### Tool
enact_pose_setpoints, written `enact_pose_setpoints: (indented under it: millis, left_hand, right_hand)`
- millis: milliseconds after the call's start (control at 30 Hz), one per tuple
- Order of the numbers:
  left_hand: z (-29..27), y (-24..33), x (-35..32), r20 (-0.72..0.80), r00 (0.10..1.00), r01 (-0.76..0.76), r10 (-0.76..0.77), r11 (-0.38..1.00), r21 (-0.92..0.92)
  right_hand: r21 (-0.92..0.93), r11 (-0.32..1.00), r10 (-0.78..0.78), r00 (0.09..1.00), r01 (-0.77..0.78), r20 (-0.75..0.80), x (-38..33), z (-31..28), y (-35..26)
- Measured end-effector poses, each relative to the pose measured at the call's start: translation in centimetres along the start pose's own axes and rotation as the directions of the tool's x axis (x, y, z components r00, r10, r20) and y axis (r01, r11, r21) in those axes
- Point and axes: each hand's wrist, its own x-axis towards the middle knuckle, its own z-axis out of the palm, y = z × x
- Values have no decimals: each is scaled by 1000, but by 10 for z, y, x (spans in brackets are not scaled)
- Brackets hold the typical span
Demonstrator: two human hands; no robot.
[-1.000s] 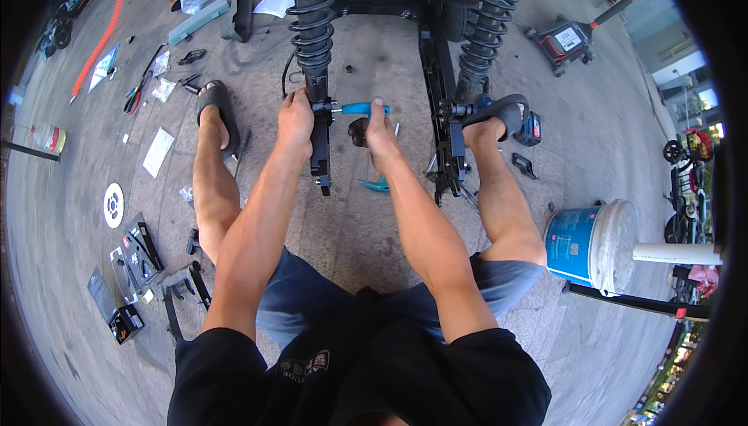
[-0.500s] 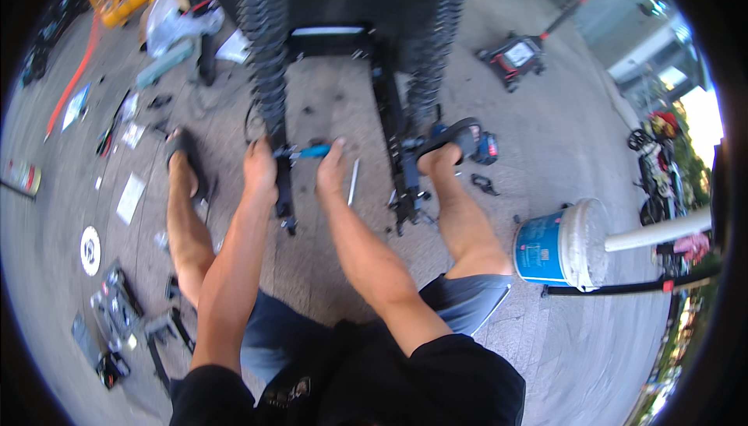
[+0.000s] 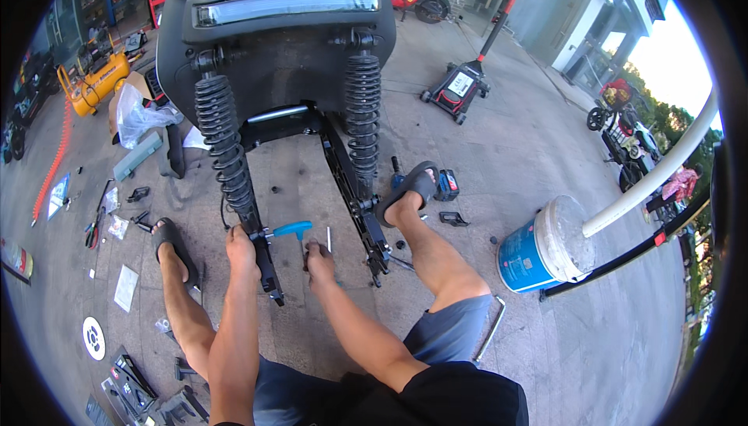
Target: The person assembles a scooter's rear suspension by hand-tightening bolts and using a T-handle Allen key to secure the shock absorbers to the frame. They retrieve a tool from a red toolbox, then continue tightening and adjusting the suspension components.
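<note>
Ahead of me stands a scooter's black body (image 3: 273, 60), a coil-spring shock absorber on each side and a black frame (image 3: 343, 173) below. My left hand (image 3: 242, 251) is closed against the outer side of the left frame leg (image 3: 267, 270), near the shock's lower mount; its fingertips are hidden. A blue-handled hex key (image 3: 293, 229) sticks out from that leg's inner side. Curled fingers of my right hand (image 3: 319, 263) close around what appears to be its grey shaft, just below the handle. Beyond them a thin silver rod (image 3: 329, 239) lies on the paving.
My sandalled feet flank the frame. Right of it lie a blue cordless tool (image 3: 446, 184), a floor jack (image 3: 460, 91) and a white-and-blue bucket (image 3: 538, 251). Leftward are pliers (image 3: 93, 227), plastic bags, a yellow compressor (image 3: 97, 83) and a red coiled hose (image 3: 53, 169).
My view has tilted up, so the scene sits lower and more of the scooter shows. My right hand has moved from the blue handle's end to below it. My left hand stays at the leg.
</note>
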Motion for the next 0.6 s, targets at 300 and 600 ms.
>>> enact_pose_setpoints:
  millis: [300, 600]
  left_hand:
    - [-5, -13, 10, 23, 998, -58, 57, 997, 52]
    - [-3, -9, 5, 36, 996, -87, 86, 996, 13]
  right_hand:
    - [252, 962, -74, 989, 104, -126, 64, 47, -12]
    - [-409, 909, -33, 991, 85, 132, 55, -2, -6]
